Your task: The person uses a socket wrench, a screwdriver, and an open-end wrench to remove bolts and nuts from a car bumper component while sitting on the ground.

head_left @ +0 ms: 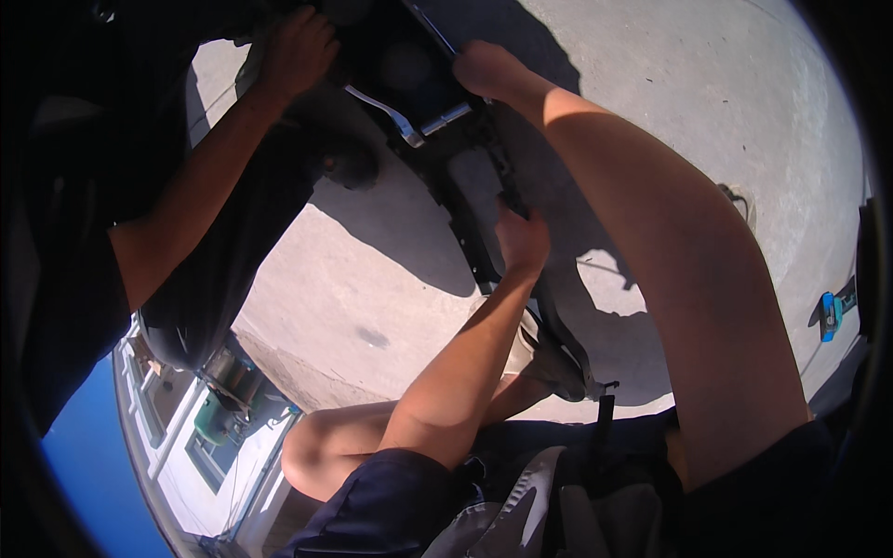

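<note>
A long black part (460, 246) with a notched edge runs from the upper middle toward my knees. My left hand (523, 240) is closed around its right-hand edge. Farther up, my right hand (488, 70) is closed at the dark upper section, by a thin shiny strip (433, 26); shadow hides exactly what its fingers grip. Between us, a curved silver tool (389, 113), perhaps a wrench, meets a short silver cylinder (446, 119) on the black part. Another person's hand (302, 48) is closed near the tool's far end; its grip is too dark to make out.
The other person, in dark clothing, crouches at the left, with a dark shoe (349, 166) near the part. My bare knee (321, 456) is bent below. On the concrete ground (707, 84) lies a blue-and-black object (830, 316) at far right. A white building (219, 498) stands at lower left.
</note>
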A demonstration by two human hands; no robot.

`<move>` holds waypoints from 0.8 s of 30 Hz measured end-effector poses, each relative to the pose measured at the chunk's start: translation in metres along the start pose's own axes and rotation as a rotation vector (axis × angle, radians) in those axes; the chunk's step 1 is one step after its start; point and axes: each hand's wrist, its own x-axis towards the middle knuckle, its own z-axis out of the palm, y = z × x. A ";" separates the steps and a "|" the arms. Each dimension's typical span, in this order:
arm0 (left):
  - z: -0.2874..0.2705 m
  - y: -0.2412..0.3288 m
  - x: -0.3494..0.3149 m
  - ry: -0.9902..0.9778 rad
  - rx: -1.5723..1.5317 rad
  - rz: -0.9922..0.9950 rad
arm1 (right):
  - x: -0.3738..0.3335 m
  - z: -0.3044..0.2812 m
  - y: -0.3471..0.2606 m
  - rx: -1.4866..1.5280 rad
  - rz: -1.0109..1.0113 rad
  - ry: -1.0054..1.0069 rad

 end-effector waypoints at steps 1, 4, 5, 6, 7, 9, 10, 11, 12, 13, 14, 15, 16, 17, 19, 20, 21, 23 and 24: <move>0.000 -0.003 0.000 0.002 0.003 0.003 | -0.003 -0.001 -0.003 -0.001 0.009 -0.015; 0.000 -0.002 0.000 0.004 0.003 0.021 | -0.005 -0.004 -0.005 0.021 0.052 -0.034; 0.001 -0.002 0.000 0.006 -0.003 0.026 | -0.004 -0.004 -0.004 0.033 0.068 -0.038; 0.001 -0.003 0.000 0.008 -0.009 0.030 | -0.004 -0.003 -0.003 0.013 0.047 -0.005; 0.002 -0.003 0.000 0.016 -0.009 0.052 | -0.004 -0.002 -0.002 -0.007 0.026 0.028; 0.003 -0.003 -0.001 0.035 -0.009 0.092 | -0.002 0.001 0.001 -0.037 0.002 0.064; 0.003 -0.003 -0.001 0.029 -0.003 0.080 | 0.000 0.002 0.002 -0.049 -0.001 0.070; 0.003 -0.004 0.000 0.025 0.002 0.067 | 0.001 0.002 0.002 -0.060 -0.007 0.075; 0.002 -0.004 0.000 0.020 0.007 0.055 | 0.001 0.002 0.002 -0.052 -0.011 0.057; 0.002 -0.004 0.001 0.021 0.018 0.048 | 0.002 0.001 0.003 -0.045 -0.014 0.040; 0.002 -0.004 0.001 0.022 0.029 0.040 | 0.001 0.000 0.002 -0.038 -0.018 0.022; 0.002 -0.004 0.001 0.024 0.039 0.033 | 0.000 -0.001 0.002 -0.031 -0.019 0.022; 0.002 -0.004 0.001 0.021 0.048 0.019 | -0.002 -0.001 0.002 -0.024 -0.019 0.022; 0.002 -0.003 0.000 0.017 0.057 0.006 | -0.003 -0.001 0.001 -0.017 -0.017 0.023; 0.001 -0.001 0.001 0.016 0.066 -0.003 | -0.003 -0.003 -0.001 -0.015 -0.009 0.006; 0.001 -0.001 0.001 0.017 0.066 0.000 | -0.005 -0.003 -0.002 -0.015 -0.003 -0.004; 0.001 -0.002 0.000 0.018 0.065 0.003 | -0.007 -0.004 -0.003 0.008 0.006 0.001; 0.000 0.003 -0.002 0.006 0.089 -0.029 | -0.010 -0.004 -0.001 0.053 0.028 0.014; 0.001 0.007 -0.003 -0.002 0.101 -0.044 | -0.006 -0.002 0.002 0.026 0.010 0.031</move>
